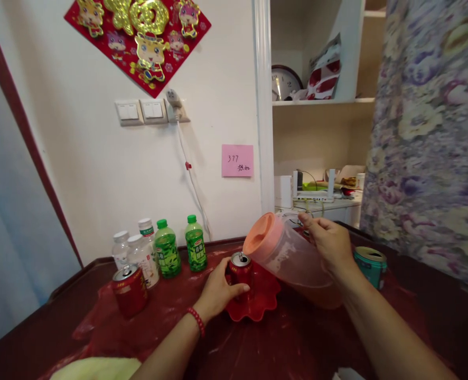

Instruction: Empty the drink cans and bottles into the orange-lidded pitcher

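Note:
My left hand (218, 290), with a red bead bracelet (197, 321) at the wrist, is wrapped round a red drink can (241, 272) with an opened top. The can stands upright over a red wavy-edged dish (268, 303). By its handle my right hand (331, 243) grips a clear plastic pitcher (297, 253) with an orange lid (263, 235). The pitcher is tilted to the left, its lid close above the can's top. Some brownish liquid (323, 295) lies toward the pitcher's lower end. I cannot make out any stream between lid and can.
Left on the dark red table (258, 348) are another red can (130, 290), green-capped bottles (196, 245) and several white bottles (142, 258). A teal can (371, 266) stands beyond my right wrist. A pale green item (95, 368) lies at the front left. A wall rises behind.

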Demonstrator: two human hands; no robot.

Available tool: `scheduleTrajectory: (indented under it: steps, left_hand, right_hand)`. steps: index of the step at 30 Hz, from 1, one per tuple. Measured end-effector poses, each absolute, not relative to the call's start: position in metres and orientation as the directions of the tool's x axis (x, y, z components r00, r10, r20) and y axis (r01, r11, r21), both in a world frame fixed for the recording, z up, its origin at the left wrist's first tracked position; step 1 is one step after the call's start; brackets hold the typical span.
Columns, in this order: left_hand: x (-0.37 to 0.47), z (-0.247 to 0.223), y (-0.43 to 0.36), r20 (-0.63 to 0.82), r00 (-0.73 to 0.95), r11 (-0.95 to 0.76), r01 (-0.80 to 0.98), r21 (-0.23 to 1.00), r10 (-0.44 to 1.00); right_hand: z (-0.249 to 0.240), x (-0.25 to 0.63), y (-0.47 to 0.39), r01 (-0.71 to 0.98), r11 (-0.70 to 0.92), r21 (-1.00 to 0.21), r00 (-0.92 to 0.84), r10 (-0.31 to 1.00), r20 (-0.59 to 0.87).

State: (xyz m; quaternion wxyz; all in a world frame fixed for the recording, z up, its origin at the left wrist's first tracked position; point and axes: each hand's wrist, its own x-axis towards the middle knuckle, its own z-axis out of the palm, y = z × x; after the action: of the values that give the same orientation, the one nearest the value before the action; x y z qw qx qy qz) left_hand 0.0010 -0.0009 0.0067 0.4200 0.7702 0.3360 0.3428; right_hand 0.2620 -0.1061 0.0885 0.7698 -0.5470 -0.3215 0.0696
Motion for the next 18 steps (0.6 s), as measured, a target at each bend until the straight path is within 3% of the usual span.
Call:
scheduleTrajectory:
  steps: [18]
  left_hand:
    - [0.002,-0.004,0.005,0.288,0.542,-0.492,0.278,0.825,0.79]
  right_hand:
    - [0.094,0.263,-0.114,0.414,0.226,-0.882,0.737,0.485,0.47]
